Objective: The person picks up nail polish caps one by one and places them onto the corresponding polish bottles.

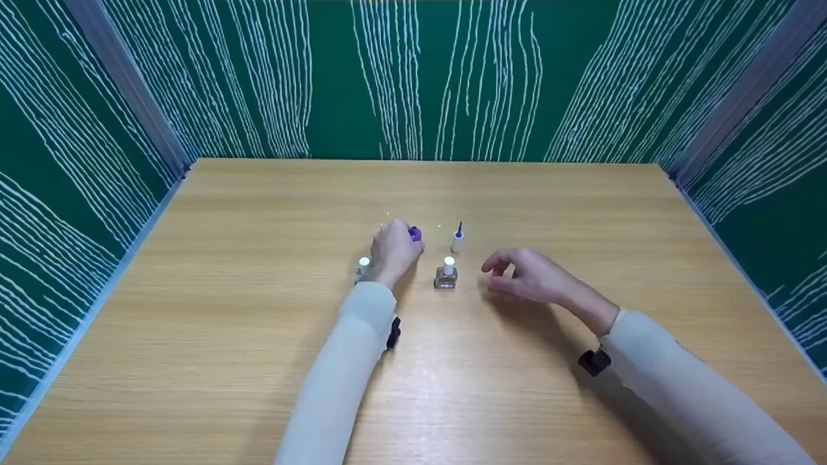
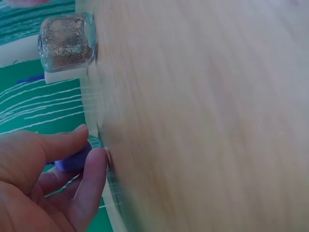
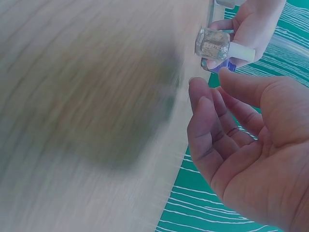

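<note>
- In the head view, the green wall (image 1: 39, 142) with wavy white lines fills the left edge and runs on across the top and right.
- Left of centre, a small clear bottle (image 1: 361, 274) with a white cap stands on the wooden table (image 1: 194, 271), just beside the left wrist, which partly hides it.
- Just right of it is the left hand (image 1: 394, 248), reaching in from the lower edge in a pale left sleeve (image 1: 342, 374). Its grip is narrow: in the left wrist view, thumb and fingers pinch the purple bottle.
- The purple bottle (image 1: 415, 234) shows at the hand's right side, slightly above the middle of the frame; its base is mostly hidden there.
- Close to the centre, a glitter bottle (image 1: 446, 277) stands upright on the table with its white cap on, well apart from the fingers of both hands.
- Above it and slightly right, a white brush cap (image 1: 457, 241) stands on the table, its purple brush pointing up.
- Right of centre, the right hand (image 1: 526, 276) holds nothing; its fingers are loosely bent, with a small gap between thumb and forefinger.
- Farther right, a black wrist device (image 1: 594, 361) sits by the pale right sleeve (image 1: 691, 387), which runs to the lower right corner.
</note>
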Demonstrator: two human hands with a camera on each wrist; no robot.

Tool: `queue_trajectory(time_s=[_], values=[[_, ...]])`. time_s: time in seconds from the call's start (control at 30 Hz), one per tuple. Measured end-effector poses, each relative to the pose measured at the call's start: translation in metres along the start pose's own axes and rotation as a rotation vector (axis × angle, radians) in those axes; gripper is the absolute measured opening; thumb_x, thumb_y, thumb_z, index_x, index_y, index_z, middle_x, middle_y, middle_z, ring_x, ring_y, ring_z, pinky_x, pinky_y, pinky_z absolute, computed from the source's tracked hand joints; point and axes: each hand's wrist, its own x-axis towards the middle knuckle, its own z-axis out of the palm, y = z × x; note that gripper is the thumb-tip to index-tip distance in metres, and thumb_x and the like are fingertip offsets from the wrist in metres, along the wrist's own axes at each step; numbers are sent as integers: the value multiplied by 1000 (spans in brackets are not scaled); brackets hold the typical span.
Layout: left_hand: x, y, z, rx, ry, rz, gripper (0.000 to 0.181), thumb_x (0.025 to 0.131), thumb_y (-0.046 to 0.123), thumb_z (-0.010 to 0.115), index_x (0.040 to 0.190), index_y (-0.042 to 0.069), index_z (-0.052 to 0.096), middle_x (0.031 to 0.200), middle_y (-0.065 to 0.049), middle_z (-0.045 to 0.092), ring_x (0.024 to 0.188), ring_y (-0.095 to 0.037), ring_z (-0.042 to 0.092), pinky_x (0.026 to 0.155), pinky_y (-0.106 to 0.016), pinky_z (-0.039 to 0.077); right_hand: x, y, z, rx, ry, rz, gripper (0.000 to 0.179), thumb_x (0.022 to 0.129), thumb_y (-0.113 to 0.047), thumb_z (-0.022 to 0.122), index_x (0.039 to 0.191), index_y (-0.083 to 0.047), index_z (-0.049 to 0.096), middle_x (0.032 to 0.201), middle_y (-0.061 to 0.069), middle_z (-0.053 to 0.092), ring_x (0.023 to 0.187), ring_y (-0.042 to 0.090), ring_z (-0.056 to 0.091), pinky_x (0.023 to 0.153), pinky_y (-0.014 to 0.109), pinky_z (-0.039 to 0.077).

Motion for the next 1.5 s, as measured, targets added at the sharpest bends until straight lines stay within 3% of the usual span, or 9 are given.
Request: queue_trajectory(time_s=[0.27, 0.53, 0.73, 1.2, 1.5], values=[[1, 0, 0, -8, 5, -2, 24, 91, 20, 77, 108, 4, 72, 101, -10, 72, 90, -25, 69, 80, -38, 56, 1, -1, 1, 17, -5, -1, 27, 96, -16, 72, 119, -4, 69, 99, 7, 67, 70, 24, 66, 59, 32, 55], [-3, 1, 1, -25, -14, -14, 21, 92, 20, 77, 105, 5, 72, 95, -8, 71, 84, -23, 67, 77, -37, 55, 1, 1, 5, 17, -9, -7, 26, 96, -17, 72, 119, -4, 69, 98, 6, 67, 70, 23, 66, 58, 32, 55], [-7, 3, 0, 18, -14, 32, 17, 88, 20, 79, 94, 5, 72, 90, -8, 71, 81, -23, 66, 73, -38, 55, 2, -1, 5, 15, 0, -21, 25, 97, -16, 71, 117, -2, 69, 95, 6, 67, 67, 22, 67, 58, 31, 56], [-21, 2, -2, 25, -122, 44, 35, 88, 21, 81, 115, 4, 68, 109, -11, 71, 100, -29, 68, 89, -40, 54, 3, -2, 7, 10, -10, 15, 26, 97, -17, 71, 119, -4, 69, 95, 6, 67, 69, 22, 66, 58, 33, 56], [-33, -2, -9, 27, -172, 73, 33, 87, 20, 81, 114, 5, 70, 108, -10, 70, 95, -26, 66, 84, -38, 54, 2, -5, 7, 19, -20, 21, 26, 97, -16, 71, 121, -5, 68, 98, 7, 67, 71, 22, 67, 61, 34, 57]])
